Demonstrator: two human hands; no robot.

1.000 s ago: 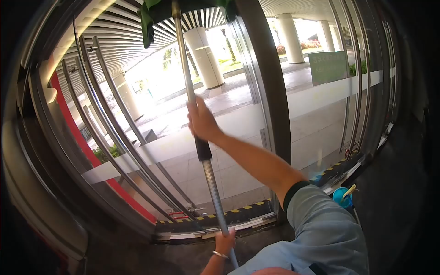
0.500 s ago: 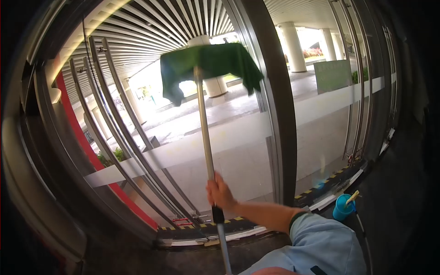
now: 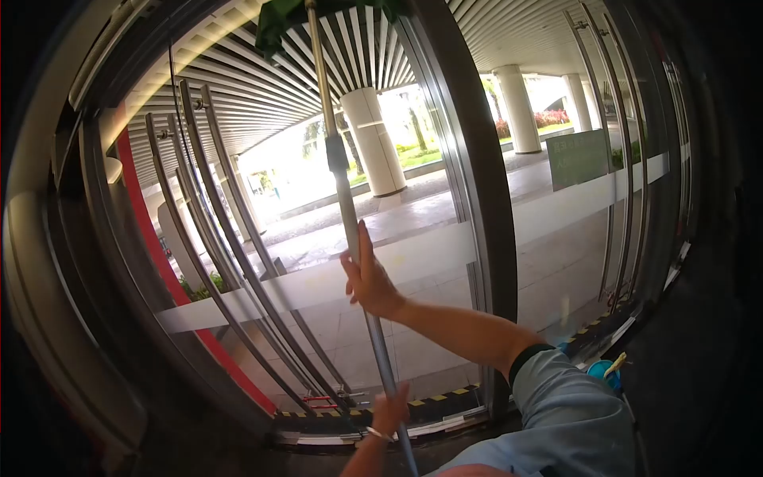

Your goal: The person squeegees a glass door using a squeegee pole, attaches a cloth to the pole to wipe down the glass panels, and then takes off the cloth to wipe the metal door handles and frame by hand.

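A long telescopic pole (image 3: 346, 203) slants up in front of the glass doors. At its top, partly cut off by the frame edge, a green cloth (image 3: 278, 30) drapes over the head. My right hand (image 3: 373, 286) is loosely around the pole at mid-height, with the shaft between its fingers and one finger pointing up. Lower down, my left hand (image 3: 391, 409), with a bracelet at the wrist, is closed around the pole's lower section. The pole's dark joint collar (image 3: 337, 154) sits above my right hand.
Tall metal door handles (image 3: 226, 183) stand at left, more at right. A dark door frame post (image 3: 485, 199) rises right of the pole. A blue bucket (image 3: 606, 374) is on the floor at right, partly hidden by my sleeve. A green sign (image 3: 579, 159) shows through the glass.
The pole and green cloth have moved up, taking the cloth to the top edge. My left hand has come into view on the lower pole. My right hand's fingers have loosened.
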